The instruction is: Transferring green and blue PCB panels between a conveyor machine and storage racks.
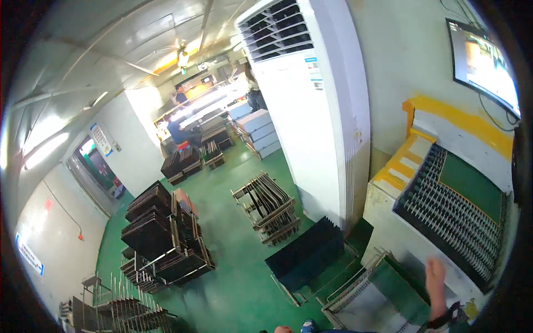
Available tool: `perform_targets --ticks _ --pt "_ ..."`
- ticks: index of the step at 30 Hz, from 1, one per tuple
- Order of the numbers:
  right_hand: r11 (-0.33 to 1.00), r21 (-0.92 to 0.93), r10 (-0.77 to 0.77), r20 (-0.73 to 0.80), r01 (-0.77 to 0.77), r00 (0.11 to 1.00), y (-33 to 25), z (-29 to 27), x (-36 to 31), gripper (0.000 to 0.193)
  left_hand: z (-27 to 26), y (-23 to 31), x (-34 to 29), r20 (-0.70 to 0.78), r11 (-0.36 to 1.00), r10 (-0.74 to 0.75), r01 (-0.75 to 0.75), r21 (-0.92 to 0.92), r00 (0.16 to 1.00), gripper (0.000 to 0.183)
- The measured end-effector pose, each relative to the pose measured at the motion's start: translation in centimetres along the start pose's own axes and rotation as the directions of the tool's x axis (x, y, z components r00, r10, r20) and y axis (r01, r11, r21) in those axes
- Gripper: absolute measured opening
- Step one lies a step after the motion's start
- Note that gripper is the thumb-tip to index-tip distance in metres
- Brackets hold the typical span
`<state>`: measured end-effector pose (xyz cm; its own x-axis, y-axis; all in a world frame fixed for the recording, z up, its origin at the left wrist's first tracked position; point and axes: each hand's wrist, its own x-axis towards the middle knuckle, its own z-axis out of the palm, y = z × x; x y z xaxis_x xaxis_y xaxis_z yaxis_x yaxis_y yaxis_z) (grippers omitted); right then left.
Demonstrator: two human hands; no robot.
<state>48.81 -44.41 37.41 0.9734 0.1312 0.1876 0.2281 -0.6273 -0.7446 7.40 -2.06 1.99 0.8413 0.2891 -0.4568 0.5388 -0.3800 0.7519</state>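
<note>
My right hand (435,276) reaches up at the lower right, beside the white side of a machine with a roller bed (451,213). Its outline is soft, but the hand looks stretched out and nothing shows in it. A dark band (444,317) circles that wrist. Below and to the left of this hand stands a slotted metal rack (355,297) bearing a green and grey panel (391,288). Of my left hand (283,329) only a small skin-coloured part shows at the bottom edge; its fingers are hidden.
A rack of dark panels (305,258) stands left of the machine. Behind it are a metal rack (267,208) and a tall white air conditioner (311,122). Stacked dark racks (158,233) stand on the green floor (222,277) at left. People (183,130) work at a lit bench far off.
</note>
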Motion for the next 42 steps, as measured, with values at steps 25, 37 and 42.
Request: perform_targets --ticks 25,37,42 --pt "0.832 -0.547 0.167 0.093 -0.09 0.981 6.4 8.3 -5.1 0.032 -38.6 17.3 5.3 -0.667 0.86 0.134 0.249 0.446 0.733 0.064" --pt "0.766 -0.624 0.275 0.1 -0.155 0.956 9.0 9.3 -3.1 0.035 -6.8 -4.2 -1.0 0.242 0.954 -0.3 0.286 0.09 0.923 0.044" --pt "0.757 -0.629 0.298 0.094 -0.175 0.95 9.2 8.4 -3.4 0.036 -6.1 -3.0 -3.9 0.115 0.875 -0.375 0.392 -0.284 0.92 0.029"
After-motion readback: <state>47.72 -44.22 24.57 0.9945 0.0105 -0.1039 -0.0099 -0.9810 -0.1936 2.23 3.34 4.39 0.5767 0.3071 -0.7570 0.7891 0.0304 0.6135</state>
